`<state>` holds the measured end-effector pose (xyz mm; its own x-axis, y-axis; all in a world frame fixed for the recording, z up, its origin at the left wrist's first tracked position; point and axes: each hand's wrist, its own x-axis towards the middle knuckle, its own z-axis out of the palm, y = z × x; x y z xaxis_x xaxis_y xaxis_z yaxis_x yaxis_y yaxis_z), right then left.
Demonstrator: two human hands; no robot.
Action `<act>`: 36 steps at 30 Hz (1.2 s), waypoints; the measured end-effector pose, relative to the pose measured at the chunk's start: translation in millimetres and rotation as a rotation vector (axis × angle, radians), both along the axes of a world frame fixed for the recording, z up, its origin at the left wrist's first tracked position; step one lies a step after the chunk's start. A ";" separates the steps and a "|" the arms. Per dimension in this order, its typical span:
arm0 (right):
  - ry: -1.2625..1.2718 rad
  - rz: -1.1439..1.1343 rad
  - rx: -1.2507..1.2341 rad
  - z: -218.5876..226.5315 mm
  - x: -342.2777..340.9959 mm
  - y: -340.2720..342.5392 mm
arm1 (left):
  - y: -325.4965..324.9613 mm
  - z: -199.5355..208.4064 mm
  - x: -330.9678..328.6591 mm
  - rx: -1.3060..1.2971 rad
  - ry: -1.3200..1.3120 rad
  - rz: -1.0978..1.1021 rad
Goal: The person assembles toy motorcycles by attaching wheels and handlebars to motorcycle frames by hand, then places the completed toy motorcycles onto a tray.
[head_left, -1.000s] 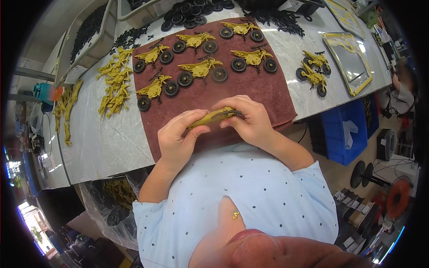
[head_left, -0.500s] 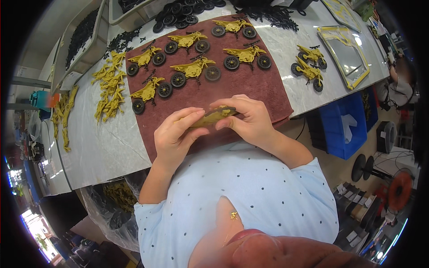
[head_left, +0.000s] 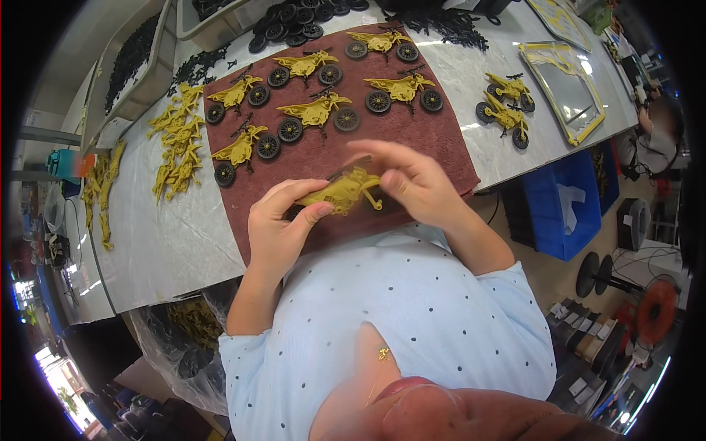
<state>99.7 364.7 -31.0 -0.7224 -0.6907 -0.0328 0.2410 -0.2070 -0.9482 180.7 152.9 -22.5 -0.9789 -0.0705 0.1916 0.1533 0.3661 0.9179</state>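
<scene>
Above the maroon towel [head_left: 441, 158]: left hand [head_left: 276, 220] pinches toy motorcycle body [head_left: 346, 194] by its left end; right hand [head_left: 423, 187] loosely open beside it, contact unclear. Judged light, stiff plastic; grip thick middle, spare thin prong [head_left: 374, 200].

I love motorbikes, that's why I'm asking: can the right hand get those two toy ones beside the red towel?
Probably yes. The right hand looks open, and nothing seems to stand between it and the two toy motorbikes, just towel and tabletop.
</scene>
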 end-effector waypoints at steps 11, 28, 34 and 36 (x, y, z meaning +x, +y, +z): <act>0.581 -0.065 0.112 0.0 -9.6 4.9 | -7.7 -4.4 -0.6 0.852 -0.502 -0.053; 0.761 -0.216 0.108 -19.9 7.9 -7.9 | 12.2 -14.8 -6.8 -0.339 0.524 -0.066; 0.831 -0.214 0.097 -22.8 11.9 -11.0 | 13.0 -10.8 -4.9 -0.336 0.551 -0.070; 0.816 -0.276 0.078 -21.8 16.6 -12.4 | 13.1 -9.0 -5.1 -0.323 0.533 -0.084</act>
